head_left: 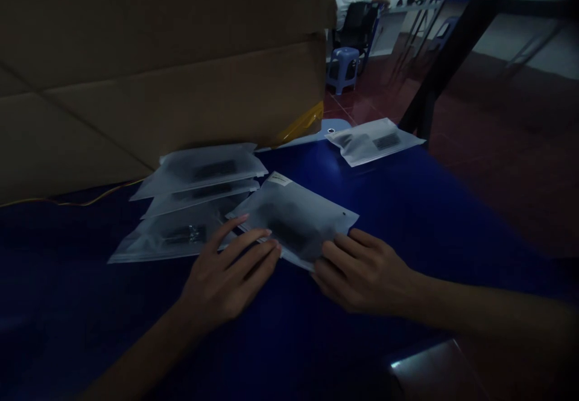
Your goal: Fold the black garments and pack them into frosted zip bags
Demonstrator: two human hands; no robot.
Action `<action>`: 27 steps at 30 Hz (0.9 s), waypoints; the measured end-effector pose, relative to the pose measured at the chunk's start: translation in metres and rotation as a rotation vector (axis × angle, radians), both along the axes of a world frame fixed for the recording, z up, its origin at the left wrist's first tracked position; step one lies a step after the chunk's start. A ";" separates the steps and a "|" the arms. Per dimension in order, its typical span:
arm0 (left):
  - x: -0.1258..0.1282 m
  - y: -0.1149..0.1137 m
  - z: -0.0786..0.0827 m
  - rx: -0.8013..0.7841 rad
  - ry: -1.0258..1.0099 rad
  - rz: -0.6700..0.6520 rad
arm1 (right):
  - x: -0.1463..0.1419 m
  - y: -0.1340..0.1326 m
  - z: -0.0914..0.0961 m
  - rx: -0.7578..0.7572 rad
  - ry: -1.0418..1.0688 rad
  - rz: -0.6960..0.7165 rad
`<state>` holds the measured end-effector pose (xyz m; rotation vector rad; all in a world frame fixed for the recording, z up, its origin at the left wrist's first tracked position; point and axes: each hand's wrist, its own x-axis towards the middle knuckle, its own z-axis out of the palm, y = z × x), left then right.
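Frosted plastic pouch (294,226), left hand (228,274), right hand (362,271), grips pinching its edges, white label (279,179) unreadable

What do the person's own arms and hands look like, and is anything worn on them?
The left hand and right hand are bare: no gloves, rings or watch show. The left forearm and right forearm have no sleeves. The fingers are slim, with short nails.
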<state>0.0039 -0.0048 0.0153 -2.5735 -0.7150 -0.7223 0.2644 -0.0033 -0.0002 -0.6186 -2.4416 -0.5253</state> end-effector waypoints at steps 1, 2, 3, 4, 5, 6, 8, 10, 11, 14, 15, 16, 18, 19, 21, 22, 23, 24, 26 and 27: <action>0.000 -0.001 0.000 -0.001 -0.003 0.003 | -0.001 0.000 0.000 0.003 -0.003 0.005; 0.001 -0.002 0.000 -0.002 -0.004 0.007 | -0.002 0.000 0.001 -0.002 -0.009 0.012; 0.001 -0.003 0.000 -0.005 0.004 0.013 | -0.003 0.000 0.001 -0.012 -0.018 0.021; 0.002 -0.004 0.000 -0.008 0.012 0.018 | -0.003 0.000 0.002 -0.024 -0.031 0.034; 0.002 -0.004 0.001 -0.009 0.019 0.027 | -0.002 0.000 0.002 -0.034 -0.050 0.047; 0.002 -0.004 0.002 -0.005 0.020 0.032 | -0.001 0.000 0.003 -0.041 -0.070 0.055; 0.000 -0.002 0.005 0.019 0.014 0.039 | 0.002 0.000 0.004 -0.045 -0.114 0.056; -0.003 0.001 0.006 0.050 0.005 0.057 | 0.006 0.001 0.004 -0.058 -0.173 0.016; -0.005 0.003 0.006 0.061 0.006 0.069 | 0.007 0.002 0.004 -0.071 -0.207 -0.018; -0.013 0.009 0.003 0.085 0.016 0.134 | 0.012 0.007 0.004 -0.103 -0.275 -0.160; -0.015 0.011 0.001 0.086 0.026 0.165 | 0.013 0.010 0.003 -0.105 -0.272 -0.212; -0.017 0.012 0.000 0.082 0.036 0.198 | 0.015 0.013 0.003 -0.102 -0.259 -0.266; -0.020 0.013 -0.003 0.061 0.057 0.257 | 0.018 0.018 0.003 -0.094 -0.231 -0.371; -0.021 0.013 -0.003 0.048 0.060 0.281 | 0.019 0.021 0.003 -0.090 -0.220 -0.414; -0.022 0.011 -0.002 0.000 0.079 0.319 | 0.022 0.024 0.002 -0.079 -0.214 -0.475; -0.022 0.011 -0.001 -0.020 0.082 0.338 | 0.023 0.026 0.002 -0.072 -0.212 -0.492; -0.022 0.010 0.000 -0.034 0.087 0.350 | 0.024 0.026 0.002 -0.065 -0.210 -0.504; -0.021 0.010 0.001 -0.035 0.092 0.352 | 0.025 0.027 0.002 -0.058 -0.210 -0.516; -0.019 0.009 0.002 -0.009 0.113 0.329 | 0.026 0.027 0.002 -0.042 -0.217 -0.545; -0.018 0.009 0.003 0.009 0.120 0.313 | 0.026 0.027 0.003 -0.034 -0.219 -0.559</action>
